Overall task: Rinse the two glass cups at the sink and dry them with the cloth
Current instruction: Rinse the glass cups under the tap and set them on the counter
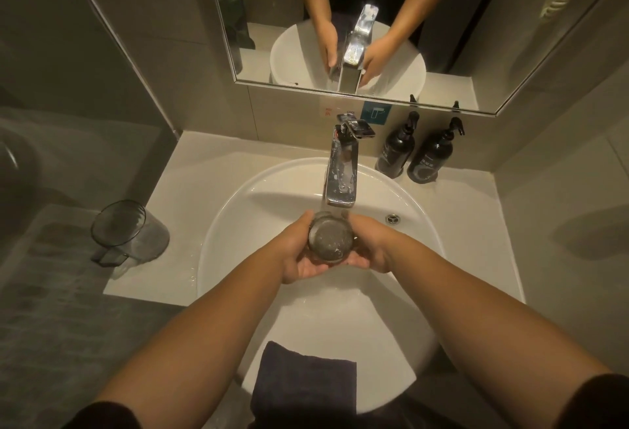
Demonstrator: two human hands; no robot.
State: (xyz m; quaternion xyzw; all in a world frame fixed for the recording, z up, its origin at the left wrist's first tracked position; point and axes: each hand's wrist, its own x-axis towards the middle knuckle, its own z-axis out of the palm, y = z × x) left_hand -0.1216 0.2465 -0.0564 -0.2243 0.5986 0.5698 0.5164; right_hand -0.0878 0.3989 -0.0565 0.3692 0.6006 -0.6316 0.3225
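A smoky glass cup (330,237) is held over the white round sink (238,210), right under the chrome faucet (342,169), with water running onto it. My left hand (295,251) cups it from the left and below. My right hand (369,244) grips it from the right. The second glass cup (127,234), with a handle, stands on the counter left of the sink. A dark folded cloth (304,381) hangs over the sink's near rim.
Two black pump bottles (396,147) (432,156) stand on the counter at the back right. A mirror (357,20) hangs above the faucet. The overflow hole (393,218) sits in the basin's right wall. Walls close in on both sides.
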